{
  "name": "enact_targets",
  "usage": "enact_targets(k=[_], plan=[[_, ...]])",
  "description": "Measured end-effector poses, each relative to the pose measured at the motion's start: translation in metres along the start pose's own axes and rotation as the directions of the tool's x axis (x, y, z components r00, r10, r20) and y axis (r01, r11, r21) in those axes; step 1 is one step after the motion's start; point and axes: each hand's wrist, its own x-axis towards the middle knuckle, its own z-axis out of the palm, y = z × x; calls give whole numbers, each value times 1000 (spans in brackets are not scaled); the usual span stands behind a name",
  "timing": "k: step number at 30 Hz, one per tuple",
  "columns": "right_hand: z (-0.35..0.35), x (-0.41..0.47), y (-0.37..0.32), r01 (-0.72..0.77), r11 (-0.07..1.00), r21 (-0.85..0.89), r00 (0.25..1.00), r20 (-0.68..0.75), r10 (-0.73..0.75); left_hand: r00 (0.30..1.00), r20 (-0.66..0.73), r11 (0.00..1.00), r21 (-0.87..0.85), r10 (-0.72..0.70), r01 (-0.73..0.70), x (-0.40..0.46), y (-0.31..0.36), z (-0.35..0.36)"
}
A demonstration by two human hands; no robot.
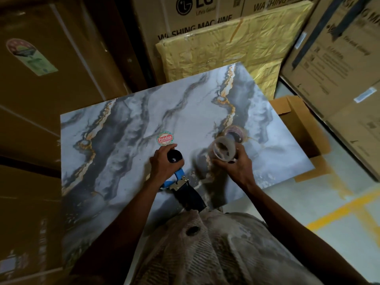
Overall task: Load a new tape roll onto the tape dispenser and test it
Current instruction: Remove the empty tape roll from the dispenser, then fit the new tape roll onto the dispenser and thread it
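The left hand (pixel 162 163) is curled tight around the black handle of the tape dispenser (pixel 181 182), whose blue frame and black body trail back below the wrist. Just to its right, the right hand (pixel 236 165) grips the clear tape roll (pixel 223 149), raised above its fingers over the marbled tabletop (pixel 123 140).

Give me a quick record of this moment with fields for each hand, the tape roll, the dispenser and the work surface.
left hand: left hand grips the tape dispenser at its black knob end
right hand: right hand holds a clear tape roll above the surface
tape roll: blurred, not yet on the dispenser
second roll: another tape roll lies on the slab behind it
dispenser: blue frame, black handle toward the person
surface: marble-patterned slab with a round sticker
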Motion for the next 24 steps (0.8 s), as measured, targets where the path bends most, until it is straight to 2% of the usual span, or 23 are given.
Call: enact_targets(k=[5,12,15,24], plan=[[-40,-2,23,-14,999,-49,992,-123,8,1000,-5,1000,21,-20,21,4,1,5],[-74,4,55,-155,986,-58,943,-307,130,998,-4,997,35,-64,64,6,6,9],[-80,8,66,-175,980,-90,920,-370,131,997,-16,997,40,-69,70,5,8,10],[-86,19,82,-233,966,-113,911,-372,177,997,-35,996,54,-68,70,4,11,11]])
